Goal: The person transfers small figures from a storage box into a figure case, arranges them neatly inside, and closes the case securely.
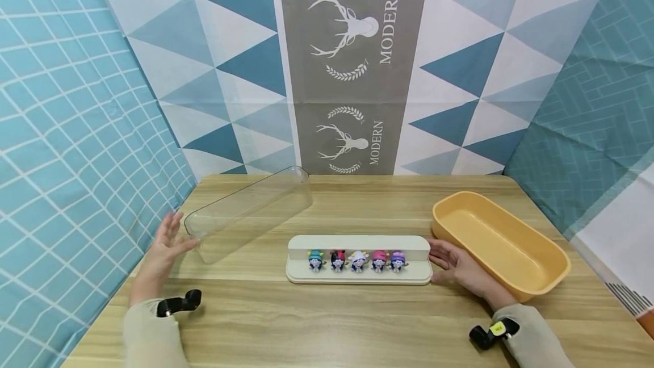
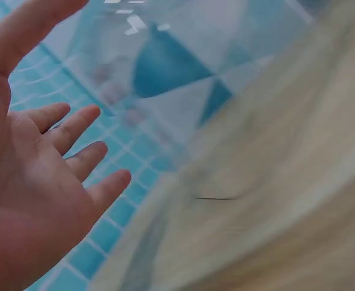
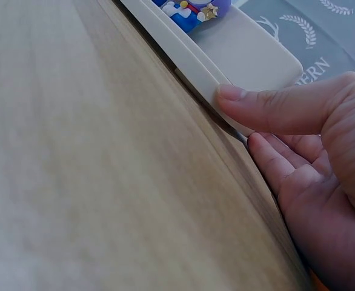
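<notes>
A cream display stand (image 1: 357,276) lies on the table with a row of several small figurines (image 1: 357,261) in coloured hats on its lower step. At its right end, my right hand (image 1: 462,268) pinches the edge, thumb on the rim and fingers against the end, as the right wrist view shows. One purple-hatted figurine (image 3: 192,12) is partly visible there. On the left, a clear plastic cover (image 1: 250,214) sits at a slant. Beside its near end is my left hand (image 1: 162,251), fingers spread and thumb close to the cover; whether they touch I cannot tell.
A yellow-orange oval-cornered tub (image 1: 501,243) stands at the right, close behind my right forearm. The wooden table (image 1: 306,322) meets patterned cloth (image 1: 352,72) at the back and blue checked cloth (image 1: 61,129) on the left.
</notes>
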Action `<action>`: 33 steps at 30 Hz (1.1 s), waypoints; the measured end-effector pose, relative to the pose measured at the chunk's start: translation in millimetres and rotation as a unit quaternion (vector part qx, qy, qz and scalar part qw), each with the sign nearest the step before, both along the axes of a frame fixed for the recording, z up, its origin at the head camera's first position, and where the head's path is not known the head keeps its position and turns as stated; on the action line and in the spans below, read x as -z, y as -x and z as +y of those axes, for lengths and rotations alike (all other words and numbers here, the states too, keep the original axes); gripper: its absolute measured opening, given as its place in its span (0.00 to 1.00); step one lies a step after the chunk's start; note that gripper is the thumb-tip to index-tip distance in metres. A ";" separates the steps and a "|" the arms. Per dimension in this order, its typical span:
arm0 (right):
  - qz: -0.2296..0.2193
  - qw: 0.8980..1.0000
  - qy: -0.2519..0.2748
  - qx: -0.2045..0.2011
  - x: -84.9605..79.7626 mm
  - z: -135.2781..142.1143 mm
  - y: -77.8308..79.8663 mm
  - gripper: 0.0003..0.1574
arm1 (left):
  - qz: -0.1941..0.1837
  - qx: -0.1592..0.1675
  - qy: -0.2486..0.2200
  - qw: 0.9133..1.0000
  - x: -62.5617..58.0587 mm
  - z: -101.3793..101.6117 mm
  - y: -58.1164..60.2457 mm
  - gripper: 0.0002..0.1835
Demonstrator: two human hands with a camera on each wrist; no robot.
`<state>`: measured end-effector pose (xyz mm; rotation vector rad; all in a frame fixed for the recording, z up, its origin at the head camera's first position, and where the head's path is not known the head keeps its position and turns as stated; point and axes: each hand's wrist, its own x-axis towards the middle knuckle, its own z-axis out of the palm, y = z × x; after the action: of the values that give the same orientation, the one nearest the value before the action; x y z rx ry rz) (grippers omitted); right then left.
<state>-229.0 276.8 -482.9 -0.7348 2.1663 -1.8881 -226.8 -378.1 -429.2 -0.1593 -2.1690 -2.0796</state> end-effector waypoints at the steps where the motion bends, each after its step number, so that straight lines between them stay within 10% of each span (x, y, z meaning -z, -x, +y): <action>1: -0.002 1.000 0.000 0.001 0.0 0.0 0.0 0.52 | -0.010 0.008 0.003 1.000 2.3 3.3 2.4 0.59; 17: 0.002 1.000 0.000 -0.002 0.7 -0.6 3.3 0.51 | -0.062 -0.052 0.078 0.994 13.3 38.7 27.8 0.59; 33: 0.000 1.000 0.005 -0.005 -0.5 0.6 0.5 0.51 | -0.076 -0.126 0.141 0.979 13.8 40.7 24.6 0.55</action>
<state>-229.5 277.4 -482.3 -0.7462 2.1511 -1.8941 -251.4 -337.4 -443.0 0.2446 -2.4175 -1.6941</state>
